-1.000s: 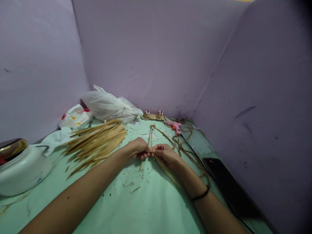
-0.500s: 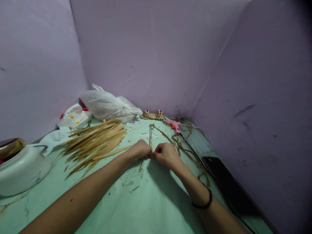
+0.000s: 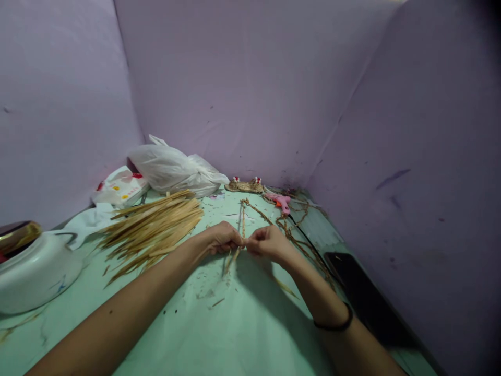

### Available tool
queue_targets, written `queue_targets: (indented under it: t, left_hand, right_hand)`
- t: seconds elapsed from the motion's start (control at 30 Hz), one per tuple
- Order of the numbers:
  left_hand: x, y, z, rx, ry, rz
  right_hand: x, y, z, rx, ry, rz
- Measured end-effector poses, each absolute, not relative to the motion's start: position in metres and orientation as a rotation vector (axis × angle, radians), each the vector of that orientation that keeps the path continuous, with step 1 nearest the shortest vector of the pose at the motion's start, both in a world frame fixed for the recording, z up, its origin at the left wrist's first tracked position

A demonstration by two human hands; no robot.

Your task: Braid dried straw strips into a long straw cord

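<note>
My left hand [image 3: 226,237] and right hand [image 3: 266,243] pinched the cord [image 3: 243,223] at its near end; it seemed light, bendy. Best grip was there!

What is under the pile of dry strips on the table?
The dry strips lie on the green table, which shows around their edges; anything else under their middle is covered.
</note>
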State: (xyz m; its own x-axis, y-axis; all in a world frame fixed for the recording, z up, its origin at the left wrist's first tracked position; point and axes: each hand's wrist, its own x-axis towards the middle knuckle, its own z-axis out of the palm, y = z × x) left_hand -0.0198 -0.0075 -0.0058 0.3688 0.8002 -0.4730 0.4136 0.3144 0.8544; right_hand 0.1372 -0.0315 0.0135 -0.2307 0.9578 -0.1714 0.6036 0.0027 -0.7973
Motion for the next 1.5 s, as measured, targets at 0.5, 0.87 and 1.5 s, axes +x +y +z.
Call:
queue_targets:
  t: [0.5,0.87,1.5]
  left_hand:
    - [-0.016,-0.018,0.007,1.629,1.254,0.327]
    - [-0.109,-0.012,0.096,1.916,1.643,0.433]
    - [-0.073,0.001,0.026,2.237,1.675,-0.052]
  right_hand:
    - [0.128,-0.029,-0.008,-1.539,-1.360,1.493]
    - [0.129,-0.031,-0.013,-1.538,-1.359,1.504]
    - [0.131,-0.027,-0.018,-1.475,-1.358,1.558]
